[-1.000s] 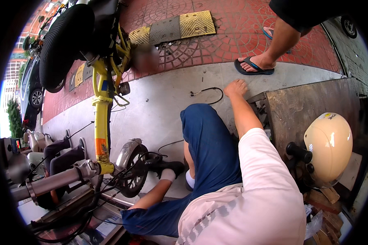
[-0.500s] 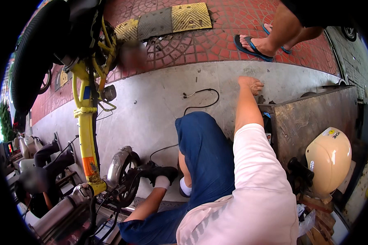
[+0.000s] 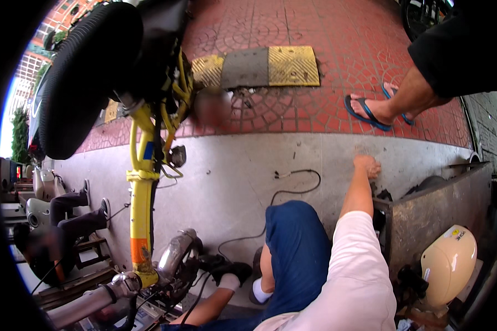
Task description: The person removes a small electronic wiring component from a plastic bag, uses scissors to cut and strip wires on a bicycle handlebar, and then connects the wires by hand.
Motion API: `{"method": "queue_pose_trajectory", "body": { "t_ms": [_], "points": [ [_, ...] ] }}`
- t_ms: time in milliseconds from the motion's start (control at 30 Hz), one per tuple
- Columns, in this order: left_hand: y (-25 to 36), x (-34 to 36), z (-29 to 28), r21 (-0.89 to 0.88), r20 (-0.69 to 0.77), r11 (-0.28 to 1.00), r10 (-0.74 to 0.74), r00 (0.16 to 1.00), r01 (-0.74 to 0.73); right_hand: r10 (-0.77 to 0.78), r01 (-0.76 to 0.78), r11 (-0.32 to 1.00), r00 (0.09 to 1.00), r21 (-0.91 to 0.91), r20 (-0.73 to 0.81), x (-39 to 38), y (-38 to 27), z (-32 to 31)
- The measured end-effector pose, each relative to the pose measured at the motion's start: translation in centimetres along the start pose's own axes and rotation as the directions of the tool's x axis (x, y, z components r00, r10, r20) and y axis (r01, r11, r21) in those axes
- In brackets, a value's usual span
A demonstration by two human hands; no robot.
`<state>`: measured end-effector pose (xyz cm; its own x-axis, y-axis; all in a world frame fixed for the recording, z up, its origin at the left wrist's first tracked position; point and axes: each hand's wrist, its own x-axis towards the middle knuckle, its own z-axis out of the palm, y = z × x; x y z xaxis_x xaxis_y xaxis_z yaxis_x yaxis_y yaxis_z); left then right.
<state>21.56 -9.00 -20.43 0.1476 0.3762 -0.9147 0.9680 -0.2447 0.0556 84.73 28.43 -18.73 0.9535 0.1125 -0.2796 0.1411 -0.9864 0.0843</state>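
Note:
My right hand (image 3: 370, 165) is stretched out low over the grey floor (image 3: 232, 160), beside the near-left end of a brown, box-like cabinet (image 3: 436, 207). Its fingers look curled; whatever they may hold is too small or hidden. Just beyond the knuckles lies a faint smudge on the floor. A black cable (image 3: 292, 191) with a bare connector end curves across the floor to the left of my arm. On the left stands a yellow-framed two-wheeler (image 3: 142, 209) with a black seat (image 3: 88, 77). My left hand does not show.
A person in flip-flops (image 3: 370, 112) stands on the red paving (image 3: 337, 33), near a yellow and black ramp (image 3: 246, 67). A cream helmet-shaped shell (image 3: 450, 265) sits right of me. Another person (image 3: 66, 237) is low at the left.
The view has tilted and shifted, so everything sits lower and further right. My right hand stays at nearly the same floor spot, fingers still curled.

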Motion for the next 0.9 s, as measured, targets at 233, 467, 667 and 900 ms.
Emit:
{"method": "queue_pose_trajectory", "body": {
  "t_ms": [233, 467, 667, 900],
  "points": [
    [0.5, 2.9, -0.1, -0.011, -0.106, 0.999, 0.041, 0.993, -0.043, 0.155, -0.14, 0.968, 0.986, 0.208, -0.058, 3.9, 0.1, 3.4],
    [1.5, 1.0, -3.2, -0.07, -0.094, 0.997, 0.024, 0.995, -0.03, 0.253, -0.247, 0.938, 0.967, 0.244, 0.008, 2.3, -0.4, 1.5],
    [1.6, -1.2, -4.4, -0.075, -0.093, 0.997, 0.02, 0.995, -0.027, 0.037, -0.033, 0.998, 0.995, 0.052, -0.088, 2.8, 0.5, 2.4],
    [-0.7, 1.8, 1.4, -0.091, -0.113, 0.996, 0.002, 0.994, -0.012, -0.141, 0.149, 0.985, 0.986, 0.084, -0.091, -0.6, -0.2, -0.6]
  ]
}}
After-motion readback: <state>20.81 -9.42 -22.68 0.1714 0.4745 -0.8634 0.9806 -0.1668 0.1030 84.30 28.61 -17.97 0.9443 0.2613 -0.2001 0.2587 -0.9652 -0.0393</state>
